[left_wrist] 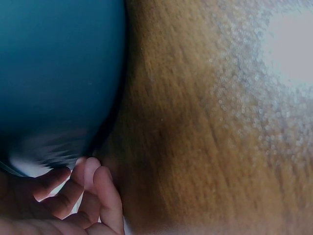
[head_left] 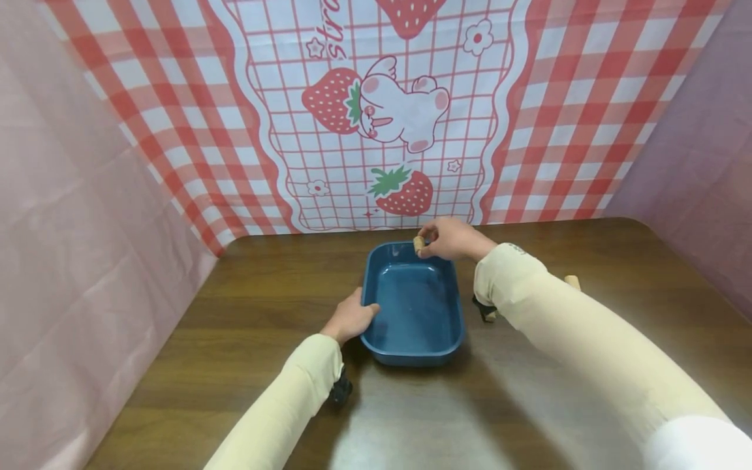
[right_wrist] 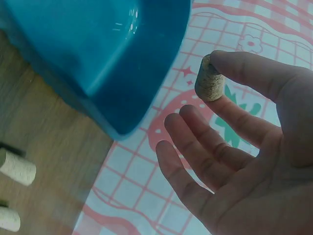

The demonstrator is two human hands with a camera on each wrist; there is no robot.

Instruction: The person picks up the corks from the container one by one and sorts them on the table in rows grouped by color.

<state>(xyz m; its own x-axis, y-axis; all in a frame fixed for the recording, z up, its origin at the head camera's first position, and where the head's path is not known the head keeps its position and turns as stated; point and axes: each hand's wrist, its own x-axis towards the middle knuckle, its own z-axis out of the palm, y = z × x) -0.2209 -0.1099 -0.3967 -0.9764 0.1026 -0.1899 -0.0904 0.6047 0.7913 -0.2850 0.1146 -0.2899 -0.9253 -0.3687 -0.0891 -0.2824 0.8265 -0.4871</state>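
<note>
A deep blue rectangular dish (head_left: 411,307) with rounded corners stands on the wooden table, its inside bare. At its left side my left hand (head_left: 350,316) holds the rim, thumb over the edge and the other fingers against the outer wall. Over the far right corner of the dish, my right hand (head_left: 451,237) pinches a cork (right_wrist: 209,78) between thumb and index finger. The other three fingers of that hand are spread loosely in the right wrist view.
Two more corks lie on the table in the right wrist view, a nearer cork (right_wrist: 17,167) and a lower cork (right_wrist: 9,219). One cork (head_left: 572,282) shows behind my right sleeve. A strawberry-print cloth (head_left: 376,117) hangs behind the table (head_left: 264,294).
</note>
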